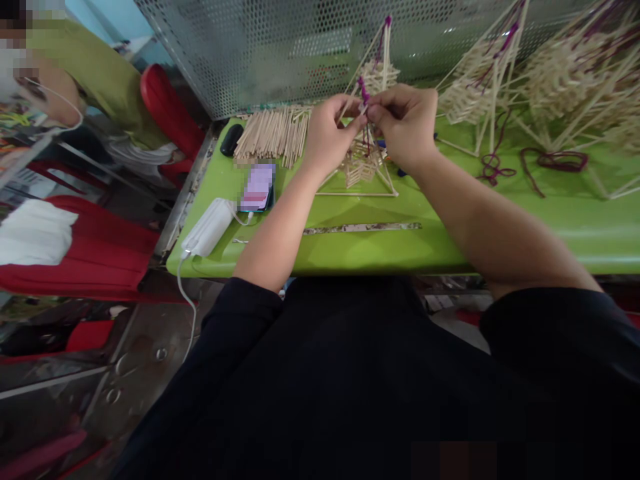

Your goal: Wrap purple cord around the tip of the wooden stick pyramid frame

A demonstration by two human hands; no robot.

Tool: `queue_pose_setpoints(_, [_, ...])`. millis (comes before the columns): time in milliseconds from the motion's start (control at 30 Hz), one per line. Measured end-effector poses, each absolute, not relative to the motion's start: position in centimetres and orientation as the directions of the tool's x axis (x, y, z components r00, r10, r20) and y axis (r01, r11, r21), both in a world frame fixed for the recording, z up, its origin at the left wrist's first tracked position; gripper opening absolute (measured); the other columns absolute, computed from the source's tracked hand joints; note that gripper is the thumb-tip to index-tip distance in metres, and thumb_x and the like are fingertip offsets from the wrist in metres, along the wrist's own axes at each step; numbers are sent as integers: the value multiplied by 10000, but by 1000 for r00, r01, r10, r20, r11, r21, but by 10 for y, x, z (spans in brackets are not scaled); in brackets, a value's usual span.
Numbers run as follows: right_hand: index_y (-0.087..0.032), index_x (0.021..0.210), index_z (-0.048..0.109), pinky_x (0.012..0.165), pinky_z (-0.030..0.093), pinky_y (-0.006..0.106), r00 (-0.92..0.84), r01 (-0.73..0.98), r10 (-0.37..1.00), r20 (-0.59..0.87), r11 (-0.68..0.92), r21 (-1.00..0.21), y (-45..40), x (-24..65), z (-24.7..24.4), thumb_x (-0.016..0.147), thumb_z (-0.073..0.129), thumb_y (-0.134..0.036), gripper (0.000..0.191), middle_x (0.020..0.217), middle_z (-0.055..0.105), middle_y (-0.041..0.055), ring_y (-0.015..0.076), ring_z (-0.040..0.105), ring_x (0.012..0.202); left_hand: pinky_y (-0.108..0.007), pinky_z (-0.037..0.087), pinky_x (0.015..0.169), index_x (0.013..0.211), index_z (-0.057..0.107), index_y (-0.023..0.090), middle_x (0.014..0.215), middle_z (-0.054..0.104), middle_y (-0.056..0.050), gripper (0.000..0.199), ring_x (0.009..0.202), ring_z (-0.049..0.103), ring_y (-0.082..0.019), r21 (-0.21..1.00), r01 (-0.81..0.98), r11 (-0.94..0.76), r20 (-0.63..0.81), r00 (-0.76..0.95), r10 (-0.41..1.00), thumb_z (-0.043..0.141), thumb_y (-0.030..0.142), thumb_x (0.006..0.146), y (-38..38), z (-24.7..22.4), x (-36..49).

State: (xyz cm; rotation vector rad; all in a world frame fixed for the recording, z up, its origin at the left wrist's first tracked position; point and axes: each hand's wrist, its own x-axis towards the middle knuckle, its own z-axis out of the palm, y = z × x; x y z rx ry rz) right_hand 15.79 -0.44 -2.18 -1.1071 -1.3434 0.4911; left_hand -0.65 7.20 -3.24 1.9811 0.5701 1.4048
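A pyramid-shaped frame of thin wooden sticks (356, 194) stands on the green table, with a woven stick piece (361, 172) inside it. Purple yarn (364, 90) is tied at its top. My left hand (333, 133) pinches at the tip from the left, fingers closed. From the right, my right hand (406, 123) pinches at the same spot, its fingertips almost touching the left ones. A small pale bit shows between the fingertips, too small to name. Behind my hands rises another stick frame (383, 67) with purple yarn at its top.
The green table (350, 257) holds a pile of sticks (275, 135), a black mouse-like object (231, 140), a phone (258, 188), a white power bank (209, 227) and a patterned strip (363, 228). More stick frames (480, 87) and dark red yarn (560, 160) lie right. A person sits left.
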Motion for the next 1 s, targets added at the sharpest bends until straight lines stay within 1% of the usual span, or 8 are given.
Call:
queue_pose_setpoints(133, [-515, 816, 767, 803, 537, 597, 230, 294, 833, 503, 433, -852, -3, 159, -23, 665, 865, -836, 369, 826, 779, -33, 318, 660, 852, -550, 624, 926, 937, 766, 371, 963, 812, -22, 151, 967, 772, -327, 685, -37, -728, 698, 320, 640, 869, 396, 830, 76, -35, -6])
queue_pose_setpoints(267, [-533, 803, 786, 780, 550, 581, 205, 284, 842, 499, 437, -854, -4, 162, -21, 652, 873, -832, 346, 722, 752, -50, 299, 639, 793, -512, 646, 926, 941, 768, 355, 950, 810, -21, 141, 954, 787, -308, 685, -70, -725, 706, 311, 637, 822, 288, 829, 73, -33, -8])
queue_pose_setpoints(400, [-508, 825, 814, 809, 581, 571, 197, 273, 849, 490, 433, -859, -6, 163, -20, 642, 887, -857, 401, 755, 781, -49, 288, 641, 777, -512, 650, 911, 913, 746, 375, 950, 826, -5, 138, 944, 793, -310, 678, -75, -732, 713, 312, 628, 846, 378, 817, 74, -33, -8])
queue_pose_setpoints(533, [-448, 839, 841, 803, 585, 618, 225, 262, 815, 534, 477, -839, -5, 162, -23, 630, 945, -777, 404, 868, 818, -8, 311, 669, 754, -547, 638, 903, 916, 740, 380, 966, 833, -17, 198, 943, 788, -326, 676, -88, -732, 714, 324, 620, 854, 510, 820, 77, -33, -7])
queue_pose_setpoints(667, [-493, 818, 803, 829, 566, 641, 212, 269, 819, 534, 477, -837, -4, 163, -24, 566, 1008, -711, 391, 893, 821, -25, 334, 689, 802, -530, 624, 917, 905, 728, 377, 966, 837, -2, 225, 953, 760, -302, 707, -8, -708, 672, 322, 667, 873, 537, 841, 72, -30, -8])
queue_pose_setpoints(833, [-429, 767, 776, 767, 566, 594, 232, 272, 793, 564, 504, -820, -5, 160, -21, 676, 939, -834, 445, 840, 794, -1, 274, 658, 715, -526, 626, 918, 898, 741, 376, 965, 837, 1, 217, 967, 769, -309, 706, 5, -709, 670, 321, 669, 897, 505, 819, 69, -28, -9])
queue_pose_setpoints(900, [-423, 763, 770, 747, 571, 581, 231, 274, 786, 574, 513, -813, -5, 159, -19, 691, 939, -839, 455, 813, 784, -10, 259, 634, 689, -532, 631, 899, 869, 729, 382, 938, 832, 4, 246, 945, 779, -320, 708, 2, -706, 670, 313, 673, 914, 527, 797, 70, -28, -9])
queue_pose_setpoints(1000, [-446, 779, 770, 735, 579, 551, 220, 293, 795, 565, 498, -816, -3, 159, -19, 688, 953, -806, 414, 818, 786, -35, 245, 622, 706, -509, 639, 909, 873, 736, 361, 940, 834, -5, 291, 945, 783, -308, 717, 23, -697, 654, 323, 684, 910, 590, 827, 69, -27, -10])
